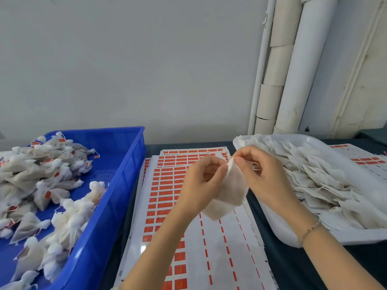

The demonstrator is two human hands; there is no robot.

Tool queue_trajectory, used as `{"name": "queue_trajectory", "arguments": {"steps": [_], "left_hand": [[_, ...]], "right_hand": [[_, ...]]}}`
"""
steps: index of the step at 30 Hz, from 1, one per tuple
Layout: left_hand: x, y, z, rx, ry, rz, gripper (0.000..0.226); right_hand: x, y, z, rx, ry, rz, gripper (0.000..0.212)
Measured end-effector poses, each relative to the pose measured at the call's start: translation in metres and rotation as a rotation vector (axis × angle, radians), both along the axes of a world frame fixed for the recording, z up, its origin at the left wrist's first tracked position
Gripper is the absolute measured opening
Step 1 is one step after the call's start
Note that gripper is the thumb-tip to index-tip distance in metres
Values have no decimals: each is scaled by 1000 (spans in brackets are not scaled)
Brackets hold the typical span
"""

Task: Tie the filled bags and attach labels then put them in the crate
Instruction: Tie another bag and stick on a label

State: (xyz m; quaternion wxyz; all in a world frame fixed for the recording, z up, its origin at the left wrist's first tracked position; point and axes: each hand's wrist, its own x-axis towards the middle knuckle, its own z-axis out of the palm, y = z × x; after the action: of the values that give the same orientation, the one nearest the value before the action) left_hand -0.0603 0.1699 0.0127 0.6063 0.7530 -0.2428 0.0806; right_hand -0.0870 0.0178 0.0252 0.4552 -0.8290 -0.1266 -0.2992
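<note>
A white filled mesh bag (231,192) hangs above the label sheets between both hands. My left hand (200,183) grips its upper left edge with curled fingers. My right hand (258,170) pinches the bag's top corner and string. Sheets of red labels (165,197) lie flat on the table under the hands. The blue crate (123,164) at the left holds several tied, labelled bags (52,181). A white tray (278,225) at the right holds several untied bags (326,185).
More label sheets (364,159) lie behind the white tray at the far right. White pipes (293,80) run down the wall at the back right. The table has a dark cover (293,266).
</note>
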Motion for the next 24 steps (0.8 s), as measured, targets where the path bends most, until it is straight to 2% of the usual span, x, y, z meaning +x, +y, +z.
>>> {"name": "queue_trajectory", "arguments": {"steps": [4,7,12,15,20,24], "left_hand": [[3,-31,23,-46,-56,-50,8],[5,-61,40,-112,-76,-95,9],[4,-115,49,-114,-55,-198,8],[4,-140,32,-54,-12,-243,10],[8,-146,-12,122,73,-271,12],[16,-125,-19,83,143,-211,13]], "right_hand": [[-6,-27,19,52,-63,-60,14],[-11,-54,35,64,-102,-127,10],[-20,-104,41,24,-109,-285,7],[-28,-127,23,-5,-44,-337,7],[-36,-141,-21,-29,184,-341,11],[-36,-131,-28,-28,176,-301,12]]}}
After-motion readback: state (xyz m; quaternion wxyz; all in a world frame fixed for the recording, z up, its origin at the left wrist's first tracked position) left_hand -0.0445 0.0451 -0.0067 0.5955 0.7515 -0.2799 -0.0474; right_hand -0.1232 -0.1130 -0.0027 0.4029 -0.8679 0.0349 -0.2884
